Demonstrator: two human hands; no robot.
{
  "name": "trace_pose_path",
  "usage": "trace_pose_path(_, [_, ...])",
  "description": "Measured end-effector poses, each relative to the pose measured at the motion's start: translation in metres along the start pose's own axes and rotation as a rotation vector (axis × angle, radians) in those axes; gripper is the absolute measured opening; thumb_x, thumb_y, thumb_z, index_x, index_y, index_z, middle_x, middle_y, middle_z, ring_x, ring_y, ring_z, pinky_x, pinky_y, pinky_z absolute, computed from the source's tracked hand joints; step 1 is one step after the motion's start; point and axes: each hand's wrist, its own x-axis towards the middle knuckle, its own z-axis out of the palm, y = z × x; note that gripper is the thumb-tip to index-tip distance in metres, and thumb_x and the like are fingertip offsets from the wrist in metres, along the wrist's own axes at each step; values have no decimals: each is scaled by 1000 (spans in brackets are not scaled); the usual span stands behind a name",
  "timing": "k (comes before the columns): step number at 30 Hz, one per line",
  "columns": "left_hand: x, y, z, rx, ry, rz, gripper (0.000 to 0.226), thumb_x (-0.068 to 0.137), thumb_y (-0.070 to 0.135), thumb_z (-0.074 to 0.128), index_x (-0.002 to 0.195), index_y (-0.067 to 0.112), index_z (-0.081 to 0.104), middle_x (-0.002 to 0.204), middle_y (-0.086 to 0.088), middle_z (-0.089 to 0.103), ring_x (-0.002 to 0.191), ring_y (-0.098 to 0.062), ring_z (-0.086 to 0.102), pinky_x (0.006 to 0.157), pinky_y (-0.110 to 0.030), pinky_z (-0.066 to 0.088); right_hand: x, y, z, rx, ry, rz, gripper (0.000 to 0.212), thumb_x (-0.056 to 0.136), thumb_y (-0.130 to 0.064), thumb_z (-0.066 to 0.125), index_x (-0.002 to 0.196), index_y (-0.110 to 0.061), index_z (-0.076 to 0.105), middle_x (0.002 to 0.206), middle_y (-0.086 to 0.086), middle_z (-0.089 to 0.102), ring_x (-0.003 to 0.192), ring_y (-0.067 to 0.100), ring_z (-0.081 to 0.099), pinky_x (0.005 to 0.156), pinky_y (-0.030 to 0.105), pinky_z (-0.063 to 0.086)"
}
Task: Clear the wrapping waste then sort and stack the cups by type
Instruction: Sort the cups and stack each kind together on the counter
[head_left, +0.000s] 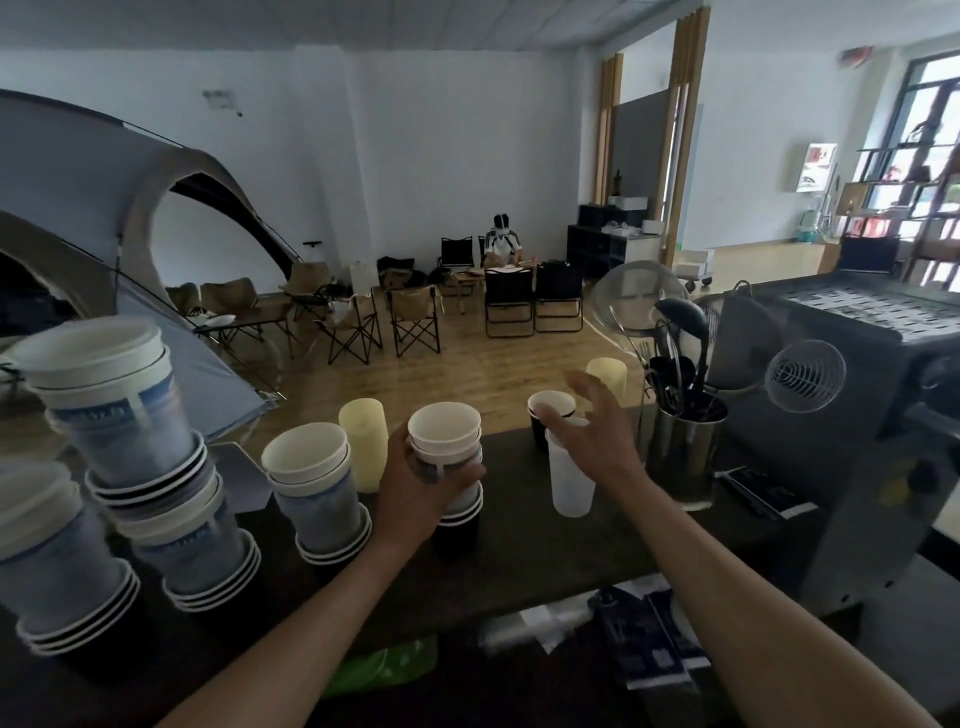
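My left hand (415, 488) grips a short stack of paper cups (447, 441) with white rims, standing on black cups in the middle of the dark counter (524, 551). My right hand (592, 431) hovers with spread fingers over a clear plastic cup (570, 483) and in front of a black paper cup (548, 408); it holds nothing. Cream plastic cups stand behind, one cream cup (365, 441) at the left and another cream cup (607, 376) at the right. Stacks of blue-and-black paper cups (317, 493) fill the left side, the tallest stack (119, 410) nearest me.
A steel holder with utensils (683, 447) stands right of the cups, beside a grey machine (852, 415). A green bag (384, 665) and wrappers (550, 618) lie below the counter's near edge. Folding chairs and a tent are in the room beyond.
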Motion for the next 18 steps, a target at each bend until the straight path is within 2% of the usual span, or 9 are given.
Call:
trace_pose_path(2, [-4,-10,2,3,-32,-28,93,57,14,94,135,16,42,128,8,56,115,1,55,97,-19,47,-1,-32,12,-16,-112,-92,62,84,-49,69,136,-23,49,138,-6,52,127,13,48,98,31,42])
trace_pose_path(4, [-7,-16,4,20,-28,-73,91,59,14,93,135,13,43,132,-1,57,121,-16,55,102,-35,47,-3,-56,26,-96,-236,-124,71,80,-54,72,139,-28,45,141,-8,48,124,10,44,99,31,39])
trace_pose_path(5, [-8,-18,5,36,-20,-87,85,60,15,93,131,13,47,129,-2,59,119,-18,56,101,-36,47,-4,-63,34,-104,-316,-114,81,74,-55,76,142,-29,41,143,-7,47,126,11,44,100,32,40])
trace_pose_path(8, [-11,-17,6,68,5,-77,65,60,10,92,111,25,54,111,7,64,101,-5,62,92,-29,49,-10,-67,61,-162,-509,-91,106,61,-52,86,148,-27,30,141,1,50,126,20,49,100,37,44])
trace_pose_path(11, [-13,-16,2,77,27,-63,63,63,5,89,111,20,52,108,4,61,100,-9,59,94,-31,48,-10,-65,75,-200,-475,-128,108,59,-46,88,148,-26,31,138,1,53,124,21,51,98,35,45])
trace_pose_path(14, [-18,-17,-5,68,-13,-81,69,63,11,88,119,20,49,114,4,59,105,-10,56,89,-22,44,-8,-64,76,-135,-457,-137,107,56,-45,90,146,-27,35,135,-1,56,121,19,53,94,32,45])
trace_pose_path(16, [-22,-17,-10,85,-36,-97,70,64,18,88,122,21,49,112,7,60,102,-10,58,77,-10,43,-7,-68,73,-80,-426,-145,100,59,-44,90,143,-25,40,130,-3,58,116,16,55,87,25,46])
trace_pose_path(18, [-25,-18,-14,117,-35,-89,70,63,26,88,120,24,49,110,9,61,100,-11,61,73,-10,43,-3,-82,65,-15,-373,-178,91,61,-40,90,139,-23,46,121,-5,60,107,13,58,74,17,45])
